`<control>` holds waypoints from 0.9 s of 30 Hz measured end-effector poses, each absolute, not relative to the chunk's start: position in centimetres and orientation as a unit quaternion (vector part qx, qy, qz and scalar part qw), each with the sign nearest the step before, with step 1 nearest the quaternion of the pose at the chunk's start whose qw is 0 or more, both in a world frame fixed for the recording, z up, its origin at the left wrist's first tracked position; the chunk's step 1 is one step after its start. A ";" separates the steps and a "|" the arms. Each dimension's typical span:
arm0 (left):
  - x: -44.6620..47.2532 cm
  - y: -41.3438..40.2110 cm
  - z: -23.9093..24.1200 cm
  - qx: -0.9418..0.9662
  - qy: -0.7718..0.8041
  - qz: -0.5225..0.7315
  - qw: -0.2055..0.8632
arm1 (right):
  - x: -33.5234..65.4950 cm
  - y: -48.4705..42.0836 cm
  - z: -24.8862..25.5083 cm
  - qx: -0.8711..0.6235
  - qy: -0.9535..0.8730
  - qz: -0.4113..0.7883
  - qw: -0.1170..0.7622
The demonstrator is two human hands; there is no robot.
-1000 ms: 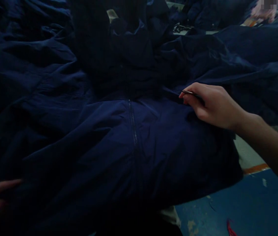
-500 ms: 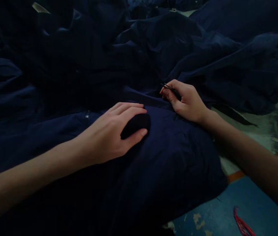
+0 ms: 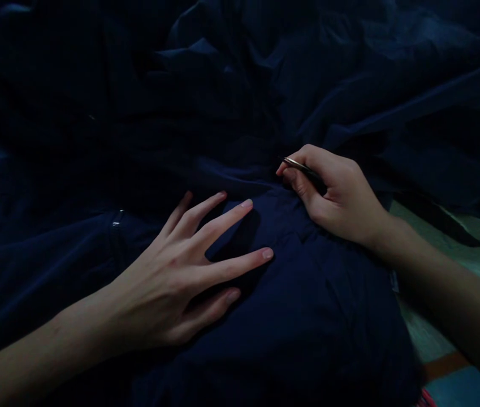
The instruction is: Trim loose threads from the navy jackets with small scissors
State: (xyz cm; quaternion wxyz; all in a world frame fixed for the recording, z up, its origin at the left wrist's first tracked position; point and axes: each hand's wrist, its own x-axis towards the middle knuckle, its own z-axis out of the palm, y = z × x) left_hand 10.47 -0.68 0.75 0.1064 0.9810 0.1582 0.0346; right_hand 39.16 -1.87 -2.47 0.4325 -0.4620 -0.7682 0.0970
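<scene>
My left hand (image 3: 176, 265) lies on a dark navy padded jacket (image 3: 307, 316) with its fingers spread apart, and it holds nothing. A short stretch of the jacket's zip (image 3: 116, 226) shows just left of that hand. My right hand (image 3: 333, 192) pinches slim metal tweezers (image 3: 299, 167), and their tips touch a fold of the navy fabric. Deep shadow hides most of the cloth around the tips, so the exact point of contact cannot be seen.
Dark, crumpled navy fabric (image 3: 265, 68) fills the upper part of the view. A pale green floor (image 3: 447, 243) shows to the right, with an orange stripe (image 3: 443, 366) and a blue surface (image 3: 464, 389) at the bottom right corner.
My left hand has moved from the lower left onto the jacket, and its fingers have spread out. The right hand still grips the tweezers at the fold. The view has moved closer and lower.
</scene>
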 end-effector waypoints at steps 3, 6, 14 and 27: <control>10.5 -0.4 0.9 0.990 0.100 0.044 0.090 | 39.2 -1.9 -2.3 -0.466 -0.772 0.098 0.421; 10.5 -0.4 1.1 0.992 0.061 0.039 0.103 | 39.2 -2.4 -1.5 -0.458 -0.786 0.108 0.401; 10.7 -0.8 1.0 0.984 0.097 0.035 0.143 | 39.2 -5.7 2.0 -0.382 -0.852 0.175 0.312; 10.9 -0.8 0.7 0.980 0.102 0.052 0.165 | 38.6 -5.8 1.1 -0.368 -0.891 0.153 0.220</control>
